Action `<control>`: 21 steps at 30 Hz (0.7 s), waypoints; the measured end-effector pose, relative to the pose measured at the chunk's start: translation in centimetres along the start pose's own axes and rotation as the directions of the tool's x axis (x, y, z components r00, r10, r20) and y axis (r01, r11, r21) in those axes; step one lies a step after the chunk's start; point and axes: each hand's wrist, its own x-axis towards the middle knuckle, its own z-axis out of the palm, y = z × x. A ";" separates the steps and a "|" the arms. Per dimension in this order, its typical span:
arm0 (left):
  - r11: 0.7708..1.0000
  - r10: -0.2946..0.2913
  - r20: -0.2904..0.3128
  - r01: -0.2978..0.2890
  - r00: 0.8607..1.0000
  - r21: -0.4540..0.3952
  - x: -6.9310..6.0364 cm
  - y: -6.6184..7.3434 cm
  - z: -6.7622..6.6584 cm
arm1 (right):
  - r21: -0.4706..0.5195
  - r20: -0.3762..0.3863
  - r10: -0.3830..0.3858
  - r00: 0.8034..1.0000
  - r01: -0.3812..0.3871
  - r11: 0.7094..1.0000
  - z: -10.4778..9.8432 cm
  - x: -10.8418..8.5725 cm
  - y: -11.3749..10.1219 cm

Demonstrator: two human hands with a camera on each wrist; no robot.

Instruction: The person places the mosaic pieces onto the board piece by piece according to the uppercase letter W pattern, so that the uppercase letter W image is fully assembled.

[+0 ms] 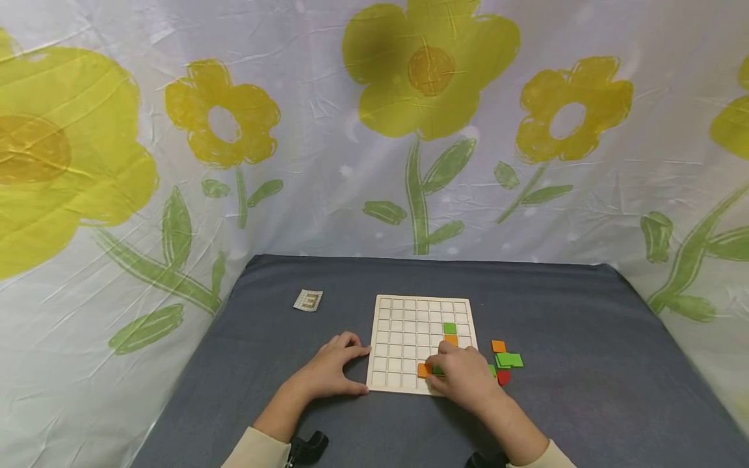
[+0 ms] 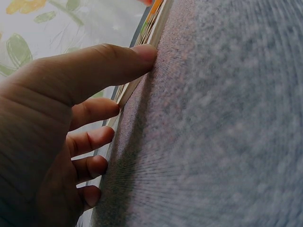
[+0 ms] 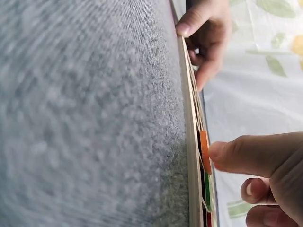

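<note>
Wooden grid board is lying on the dark cloth, the left hand, fingers apart, is touching its edge, and the right hand is seemingly seating an orange tile (whether pinching, I cannot tell), the next move probably needing gentle alignment.

**Cream Sleeves and Black Wrist Devices**

The person wears cream-coloured sleeves. The left sleeve, nearer to the left edge of the desk, ends around the wrist; beside its cuff sits a black device of rounded, bent shape. Of the right sleeve only a small part is visible, with a second black device mostly cut off. The left hand and the right hand are bare.
</note>
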 end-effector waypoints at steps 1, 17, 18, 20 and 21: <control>1.000 0.002 -0.001 -0.002 1.000 0.003 0.0 0.0 0.0 | 0.006 -0.009 -0.005 1.000 0.005 1.000 0.1 0.0 0.0; 1.000 0.007 -0.002 -0.007 1.000 0.000 0.1 -0.2 0.1 | 0.027 0.064 0.094 0.994 -0.096 0.995 0.2 0.0 0.3; 1.000 0.007 -0.004 -0.007 1.000 0.002 0.1 -0.3 0.1 | 0.037 0.081 0.095 0.992 -0.098 0.994 0.1 0.0 0.5; 1.000 0.009 -0.009 -0.009 1.000 0.005 0.1 -0.3 0.3 | 0.056 0.109 0.094 0.990 -0.100 0.993 -0.2 0.0 0.7; 1.000 0.009 -0.010 -0.009 1.000 0.007 0.1 -0.4 0.3 | 0.061 0.123 0.101 0.987 -0.109 0.992 -0.3 0.0 0.9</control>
